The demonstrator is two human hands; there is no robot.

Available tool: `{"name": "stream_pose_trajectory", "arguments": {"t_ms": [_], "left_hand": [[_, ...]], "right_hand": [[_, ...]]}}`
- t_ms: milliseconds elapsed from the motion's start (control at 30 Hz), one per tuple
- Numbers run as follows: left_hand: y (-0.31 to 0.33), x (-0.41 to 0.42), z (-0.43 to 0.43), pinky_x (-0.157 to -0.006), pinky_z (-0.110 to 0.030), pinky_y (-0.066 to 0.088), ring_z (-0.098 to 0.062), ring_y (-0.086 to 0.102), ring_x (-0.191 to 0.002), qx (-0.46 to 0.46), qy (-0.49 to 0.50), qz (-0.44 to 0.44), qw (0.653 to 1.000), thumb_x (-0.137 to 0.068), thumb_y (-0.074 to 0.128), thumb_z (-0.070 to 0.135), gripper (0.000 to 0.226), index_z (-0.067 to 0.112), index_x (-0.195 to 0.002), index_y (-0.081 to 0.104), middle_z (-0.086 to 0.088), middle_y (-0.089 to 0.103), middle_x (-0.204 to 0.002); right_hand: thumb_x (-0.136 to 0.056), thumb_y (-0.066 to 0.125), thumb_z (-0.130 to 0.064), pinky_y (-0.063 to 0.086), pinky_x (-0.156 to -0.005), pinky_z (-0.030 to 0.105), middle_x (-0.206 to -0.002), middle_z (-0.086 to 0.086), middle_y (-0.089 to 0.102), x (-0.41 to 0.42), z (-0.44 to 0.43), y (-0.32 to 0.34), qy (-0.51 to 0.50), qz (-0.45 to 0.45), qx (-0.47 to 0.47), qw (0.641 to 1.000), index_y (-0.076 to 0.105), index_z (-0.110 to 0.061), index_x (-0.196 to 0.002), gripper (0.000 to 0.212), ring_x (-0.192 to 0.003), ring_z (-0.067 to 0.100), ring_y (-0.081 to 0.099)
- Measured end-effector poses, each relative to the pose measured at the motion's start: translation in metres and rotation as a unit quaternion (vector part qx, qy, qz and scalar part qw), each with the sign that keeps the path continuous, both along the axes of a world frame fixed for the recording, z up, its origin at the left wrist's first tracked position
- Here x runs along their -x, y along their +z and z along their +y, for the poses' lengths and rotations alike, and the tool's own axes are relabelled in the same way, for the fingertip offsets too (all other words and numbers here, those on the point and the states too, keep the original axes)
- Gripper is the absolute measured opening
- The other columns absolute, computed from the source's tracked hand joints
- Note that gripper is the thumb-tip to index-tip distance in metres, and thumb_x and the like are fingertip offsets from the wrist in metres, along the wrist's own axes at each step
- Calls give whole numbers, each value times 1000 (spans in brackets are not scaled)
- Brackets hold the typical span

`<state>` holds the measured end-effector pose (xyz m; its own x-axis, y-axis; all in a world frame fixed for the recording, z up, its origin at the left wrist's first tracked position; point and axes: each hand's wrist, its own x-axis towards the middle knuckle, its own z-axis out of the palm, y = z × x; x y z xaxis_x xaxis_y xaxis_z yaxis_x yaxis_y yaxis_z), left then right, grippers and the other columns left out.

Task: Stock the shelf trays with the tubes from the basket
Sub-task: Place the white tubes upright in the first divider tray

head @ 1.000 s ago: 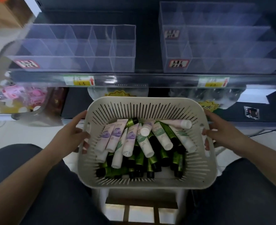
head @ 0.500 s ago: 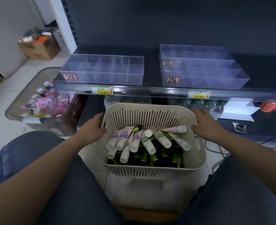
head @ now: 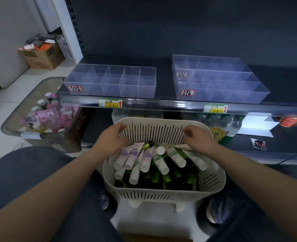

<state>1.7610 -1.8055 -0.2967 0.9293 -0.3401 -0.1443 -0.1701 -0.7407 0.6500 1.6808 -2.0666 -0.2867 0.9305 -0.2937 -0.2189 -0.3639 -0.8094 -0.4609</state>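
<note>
A cream slotted basket [head: 163,194] stands between my knees, below the shelf. It holds several white tubes [head: 159,161] with purple or green prints, lying on several dark green tubes [head: 177,179]. My left hand [head: 112,138] hovers inside the basket at its far left wall, fingers loosely curled and holding nothing. My right hand [head: 199,139] hovers at the far right over the white tubes, also loosely curled and holding nothing. Two clear divided trays, the left tray [head: 111,82] and the right tray [head: 217,81], sit on the dark shelf above with nothing in them.
A grey bin [head: 39,117] of pink bottles stands on the floor to the left. A cardboard box [head: 43,55] sits farther back left. Bottled water [head: 219,123] fills the shelf below, behind the basket. The shelf edge [head: 161,103] carries price labels.
Both hands left the basket's outer sides and moved in over its far end, above the tubes. The view pulled back and tilted up.
</note>
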Motion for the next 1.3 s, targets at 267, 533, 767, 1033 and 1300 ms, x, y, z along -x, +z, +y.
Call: {"name": "stream_pose_trajectory", "arguments": {"t_ms": [267,533,767,1033,1300], "left_hand": [[-51,-45,-35,-79,-24,42,-23,59,-102,-88,-13,130,988,-88,56,25,22,11,-103,65,-5,65,-105],[-99,-80,-65,-65,-25,40,-22,57,-82,-133,-43,177,974,-87,53,12,9,7,-83,57,-9,59,-82],[-140,-92,-69,-82,-29,44,-27,58,-105,-173,-14,200,964,-88,57,20,24,4,-105,62,-11,64,-107],[-156,-89,-76,-91,-30,44,-27,56,-112,-171,19,157,973,-85,65,30,40,2,-114,60,-12,62,-118],[-168,-87,-79,-98,-37,46,-30,55,-114,-162,7,157,974,-82,64,26,39,2,-114,60,-15,61,-119]], "right_hand": [[-90,52,-14,41,-69,24,-101,13,68,-55,-5,-43,-19,116,-53,992,69,-1,-96,23,-93,23,61],[-89,54,-15,47,-67,22,-99,11,61,-97,-7,-95,-27,230,-109,967,61,-6,-98,15,-93,23,58],[-89,55,-22,43,-55,21,-85,9,59,-116,-2,-120,-23,286,-83,954,63,-6,-87,18,-85,21,58],[-97,42,-21,41,-78,24,-121,15,60,-128,21,-138,39,333,-28,942,61,-5,-97,25,-105,20,56],[-91,52,-16,49,-89,32,-120,17,60,-124,20,-138,-4,307,-80,948,59,0,-117,31,-110,26,58]]}}
